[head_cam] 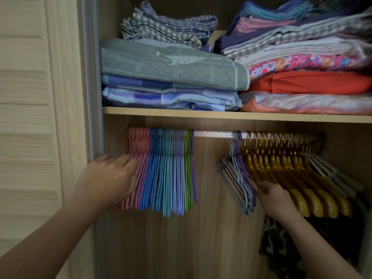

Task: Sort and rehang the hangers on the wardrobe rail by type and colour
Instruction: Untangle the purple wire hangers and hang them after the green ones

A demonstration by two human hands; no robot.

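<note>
Taking the wardrobe rail (pixel 213 134) as my marker, the nearest things to me are my two hands, both below it. My left hand (pixel 109 178) sits below the rail's left end, fingers curled against the outer face of the pink hangers (pixel 138 158). I judge it is there to steady the pack and keep it pushed tight together, and I would not call it a firm grip: it presses more than it holds.

My right hand (pixel 271 195) is below the right half of the rail, at the lower edge of a small loose bunch of grey and purple wire hangers (pixel 237 178). The fingers are hidden behind that bunch, so I cannot tell whether they pinch a hanger or only touch it. The bunch swings tilted, which suggests it is being picked over as the unsorted remainder.

On the rail itself, the left end carries the sorted run: pink, then blue hangers (pixel 153 168), light blue, a few green hangers (pixel 188 168), and one purple at the inner edge. A bare stretch of rail separates this run from the loose bunch. Right of the bunch hang the yellow wooden hangers (pixel 281 168) with gold hooks, kept together as their own type, with pale hangers blurred beyond them.

Farthest, above the rail, a shelf (pixel 181 112) holds folded bedding (pixel 171 67).
</note>
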